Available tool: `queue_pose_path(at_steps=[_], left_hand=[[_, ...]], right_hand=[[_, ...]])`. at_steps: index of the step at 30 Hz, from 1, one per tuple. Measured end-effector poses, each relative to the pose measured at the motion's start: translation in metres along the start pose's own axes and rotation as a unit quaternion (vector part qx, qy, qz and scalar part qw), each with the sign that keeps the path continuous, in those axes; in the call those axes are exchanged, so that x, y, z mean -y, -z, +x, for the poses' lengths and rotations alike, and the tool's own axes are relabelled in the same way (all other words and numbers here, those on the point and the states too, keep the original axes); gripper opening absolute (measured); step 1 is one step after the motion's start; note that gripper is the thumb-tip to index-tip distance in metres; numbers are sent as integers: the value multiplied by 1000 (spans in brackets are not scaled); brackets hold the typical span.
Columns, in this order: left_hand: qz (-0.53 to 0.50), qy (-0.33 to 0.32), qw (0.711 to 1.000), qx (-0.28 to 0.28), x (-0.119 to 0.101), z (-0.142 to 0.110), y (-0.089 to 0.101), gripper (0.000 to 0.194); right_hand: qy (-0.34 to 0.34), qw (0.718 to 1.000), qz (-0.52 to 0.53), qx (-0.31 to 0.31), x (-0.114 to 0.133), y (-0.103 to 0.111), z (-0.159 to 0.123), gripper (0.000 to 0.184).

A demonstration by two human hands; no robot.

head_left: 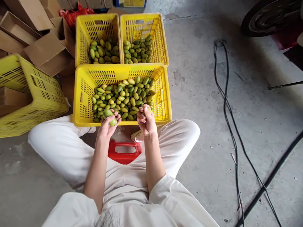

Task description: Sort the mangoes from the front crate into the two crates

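Note:
My left hand (109, 122) is closed around two smooth green oval fruits (108, 113), just over the near rim of the front yellow crate (123, 68). To its right, my right hand (147, 119) has its fingers curled in, with a green fruit (148, 109) partly showing at the thumb and fingertips. Below both hands, the front crate holds a heap of green and yellowish oval fruits (126, 97). Their exact kind is unclear.
Behind stand two yellow crates (120, 41) with more such fruits. Cardboard boxes (46, 50) and another yellow crate (44, 91) are at left. A red plastic seat (125, 159) is beneath me. Black cables (228, 104) and a wheel (262, 19) are at right.

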State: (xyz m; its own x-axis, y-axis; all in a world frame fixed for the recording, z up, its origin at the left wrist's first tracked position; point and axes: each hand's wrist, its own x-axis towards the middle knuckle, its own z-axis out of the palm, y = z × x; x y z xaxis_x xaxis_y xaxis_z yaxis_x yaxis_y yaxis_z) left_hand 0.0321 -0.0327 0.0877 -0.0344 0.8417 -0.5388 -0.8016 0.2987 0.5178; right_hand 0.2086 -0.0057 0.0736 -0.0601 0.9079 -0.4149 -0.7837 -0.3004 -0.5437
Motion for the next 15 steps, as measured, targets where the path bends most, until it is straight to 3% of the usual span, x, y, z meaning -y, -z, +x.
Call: queue_pose_path(at_steps=[6,10,15], left_hand=[[9,23,1000,-6,-8,-1,-7,17],[14,56,998,-21,-10,-3,-11,22],[20,-3,1000,-18,-1,-3,-10,23]], right_hand=[[-4,999,50,3,9,-4,-3,30],[12,1000,12,-7,8,-7,-4,32],[21,998,62,-4,3,-12,-5,38]])
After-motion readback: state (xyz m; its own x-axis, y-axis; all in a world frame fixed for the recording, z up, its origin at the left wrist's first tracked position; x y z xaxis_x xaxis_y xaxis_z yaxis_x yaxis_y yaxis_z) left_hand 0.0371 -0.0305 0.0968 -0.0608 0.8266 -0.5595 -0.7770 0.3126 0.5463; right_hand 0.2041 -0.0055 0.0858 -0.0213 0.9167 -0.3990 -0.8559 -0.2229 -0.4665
